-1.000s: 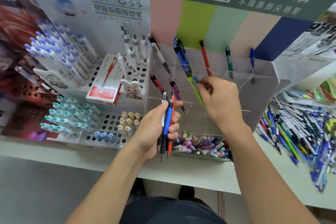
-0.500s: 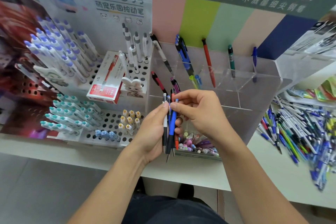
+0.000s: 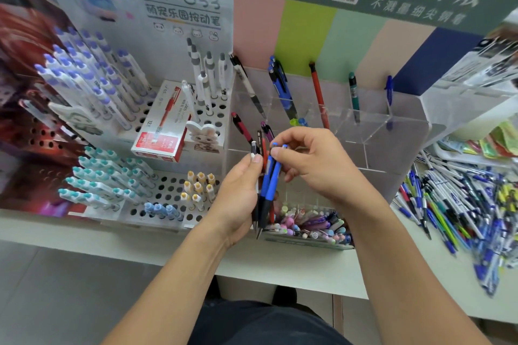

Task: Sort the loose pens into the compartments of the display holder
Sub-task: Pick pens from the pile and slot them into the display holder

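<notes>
Holder (image 3: 392,131): clear glossy plastic, smooth. Blue pens (image 3: 269,179): shiny plastic barrels, matt black grips. Red box (image 3: 165,123): glossy card. Peg racks (image 3: 168,193): white matt plastic. Counter (image 3: 294,266): smooth, matt.

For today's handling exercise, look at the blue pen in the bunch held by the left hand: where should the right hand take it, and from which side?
Probably at its top end. The blue pen stands nearly upright in the left hand, which covers the lower barrel, tip pointing down. Only the upper barrel and clicker are free, so the right hand should pinch there from above and the right, then draw it upward out of the bunch.
</notes>
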Demonstrator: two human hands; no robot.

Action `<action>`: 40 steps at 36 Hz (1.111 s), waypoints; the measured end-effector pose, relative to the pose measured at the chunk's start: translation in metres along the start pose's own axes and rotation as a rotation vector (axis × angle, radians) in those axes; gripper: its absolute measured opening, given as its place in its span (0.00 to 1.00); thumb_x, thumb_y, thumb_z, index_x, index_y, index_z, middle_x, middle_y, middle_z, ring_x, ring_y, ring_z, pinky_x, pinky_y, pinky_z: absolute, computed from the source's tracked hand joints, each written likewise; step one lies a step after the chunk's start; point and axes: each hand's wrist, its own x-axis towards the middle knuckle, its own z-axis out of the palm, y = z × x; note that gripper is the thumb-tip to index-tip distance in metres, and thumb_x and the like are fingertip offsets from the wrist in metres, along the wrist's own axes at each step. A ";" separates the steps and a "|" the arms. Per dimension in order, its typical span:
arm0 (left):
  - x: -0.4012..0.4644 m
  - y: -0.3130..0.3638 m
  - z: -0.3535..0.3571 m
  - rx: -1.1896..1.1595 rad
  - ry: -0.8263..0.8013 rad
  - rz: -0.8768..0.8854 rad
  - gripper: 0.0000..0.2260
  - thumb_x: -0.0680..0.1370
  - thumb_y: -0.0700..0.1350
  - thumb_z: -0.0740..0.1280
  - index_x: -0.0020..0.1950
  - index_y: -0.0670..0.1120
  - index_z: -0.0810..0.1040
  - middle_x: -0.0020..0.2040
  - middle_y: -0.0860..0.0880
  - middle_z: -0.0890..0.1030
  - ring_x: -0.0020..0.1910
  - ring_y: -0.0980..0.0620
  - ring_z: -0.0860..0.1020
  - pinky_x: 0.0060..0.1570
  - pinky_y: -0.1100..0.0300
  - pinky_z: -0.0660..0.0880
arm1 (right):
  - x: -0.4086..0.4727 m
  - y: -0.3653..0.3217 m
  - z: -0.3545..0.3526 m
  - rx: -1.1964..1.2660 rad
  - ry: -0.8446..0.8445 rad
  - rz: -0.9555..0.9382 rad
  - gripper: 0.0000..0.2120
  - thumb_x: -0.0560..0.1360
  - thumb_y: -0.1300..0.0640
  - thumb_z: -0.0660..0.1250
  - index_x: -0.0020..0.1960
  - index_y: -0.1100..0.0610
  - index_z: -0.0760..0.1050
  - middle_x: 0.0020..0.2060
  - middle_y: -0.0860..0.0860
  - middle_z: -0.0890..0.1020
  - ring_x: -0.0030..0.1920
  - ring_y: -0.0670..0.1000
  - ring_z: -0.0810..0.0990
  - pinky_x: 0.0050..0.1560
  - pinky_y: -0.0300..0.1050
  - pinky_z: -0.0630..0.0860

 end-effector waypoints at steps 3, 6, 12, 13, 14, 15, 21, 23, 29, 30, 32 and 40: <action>0.002 0.006 -0.002 0.054 0.024 0.029 0.15 0.86 0.51 0.56 0.49 0.45 0.77 0.36 0.48 0.78 0.33 0.52 0.75 0.33 0.59 0.76 | -0.001 -0.005 -0.008 0.141 -0.001 -0.012 0.06 0.79 0.68 0.67 0.46 0.60 0.79 0.38 0.56 0.81 0.31 0.44 0.78 0.32 0.38 0.77; 0.003 0.007 -0.005 0.140 0.041 0.093 0.17 0.87 0.53 0.55 0.41 0.51 0.75 0.31 0.54 0.76 0.36 0.50 0.75 0.37 0.56 0.76 | 0.000 -0.011 -0.017 0.162 0.058 -0.059 0.07 0.80 0.69 0.66 0.48 0.59 0.79 0.37 0.53 0.80 0.30 0.43 0.76 0.32 0.37 0.76; 0.001 0.018 -0.002 0.147 -0.082 0.138 0.14 0.87 0.52 0.53 0.50 0.43 0.66 0.35 0.45 0.82 0.29 0.48 0.78 0.28 0.57 0.75 | 0.009 -0.016 -0.024 0.089 0.070 -0.031 0.08 0.82 0.67 0.64 0.47 0.57 0.77 0.36 0.49 0.81 0.29 0.41 0.73 0.34 0.35 0.73; 0.001 0.020 -0.001 0.133 -0.110 0.155 0.13 0.87 0.51 0.53 0.50 0.43 0.66 0.35 0.44 0.82 0.27 0.49 0.76 0.26 0.59 0.73 | 0.011 -0.017 -0.024 0.109 0.057 -0.004 0.08 0.82 0.67 0.63 0.48 0.57 0.77 0.38 0.51 0.83 0.28 0.41 0.73 0.33 0.35 0.72; 0.002 0.021 -0.001 0.125 -0.133 0.169 0.12 0.87 0.50 0.53 0.50 0.43 0.65 0.35 0.44 0.81 0.27 0.49 0.75 0.25 0.60 0.72 | 0.012 -0.018 -0.025 0.148 0.039 0.018 0.07 0.82 0.67 0.63 0.48 0.59 0.76 0.40 0.53 0.84 0.28 0.42 0.73 0.32 0.34 0.71; 0.002 0.022 0.000 0.108 -0.153 0.176 0.12 0.87 0.50 0.54 0.51 0.42 0.65 0.36 0.44 0.81 0.27 0.49 0.74 0.24 0.60 0.71 | 0.013 -0.019 -0.025 0.189 0.024 0.029 0.07 0.82 0.67 0.62 0.49 0.60 0.76 0.41 0.55 0.85 0.29 0.43 0.73 0.31 0.33 0.70; 0.010 0.031 -0.007 -0.088 -0.049 0.131 0.09 0.87 0.47 0.55 0.51 0.44 0.67 0.38 0.45 0.84 0.28 0.52 0.78 0.24 0.64 0.69 | 0.006 -0.062 -0.057 0.030 0.319 -0.360 0.08 0.81 0.67 0.64 0.49 0.55 0.74 0.37 0.49 0.86 0.31 0.45 0.76 0.31 0.34 0.70; 0.011 0.032 -0.013 -0.123 -0.064 0.121 0.08 0.86 0.47 0.56 0.54 0.44 0.72 0.38 0.47 0.83 0.29 0.53 0.78 0.25 0.64 0.71 | 0.004 -0.087 -0.070 -0.120 0.435 -0.564 0.08 0.80 0.65 0.65 0.52 0.52 0.72 0.43 0.55 0.85 0.34 0.40 0.80 0.36 0.34 0.73; 0.009 0.033 -0.017 -0.255 -0.116 0.076 0.10 0.85 0.46 0.60 0.60 0.45 0.78 0.40 0.48 0.82 0.33 0.54 0.78 0.31 0.63 0.74 | 0.035 -0.101 -0.057 -0.553 0.506 -0.709 0.06 0.79 0.63 0.65 0.56 0.60 0.77 0.47 0.51 0.82 0.46 0.48 0.82 0.50 0.41 0.78; 0.009 0.033 -0.018 -0.256 -0.127 0.077 0.10 0.85 0.46 0.60 0.60 0.45 0.78 0.40 0.49 0.82 0.33 0.54 0.77 0.32 0.63 0.74 | 0.041 -0.096 -0.051 -0.616 0.475 -0.697 0.06 0.79 0.63 0.65 0.56 0.61 0.77 0.47 0.52 0.82 0.46 0.51 0.81 0.51 0.45 0.79; 0.009 0.032 -0.019 -0.243 -0.140 0.074 0.10 0.85 0.46 0.59 0.61 0.45 0.78 0.40 0.49 0.82 0.33 0.54 0.76 0.33 0.62 0.74 | 0.052 -0.084 -0.042 -0.728 0.409 -0.663 0.06 0.80 0.63 0.65 0.57 0.60 0.76 0.47 0.56 0.81 0.47 0.57 0.79 0.50 0.54 0.78; 0.007 0.031 -0.025 -0.302 -0.180 0.041 0.16 0.86 0.47 0.55 0.66 0.41 0.76 0.36 0.48 0.75 0.29 0.55 0.65 0.27 0.64 0.62 | 0.065 -0.062 -0.020 -0.783 0.277 -0.435 0.08 0.81 0.61 0.65 0.60 0.60 0.76 0.47 0.62 0.83 0.45 0.64 0.78 0.48 0.55 0.76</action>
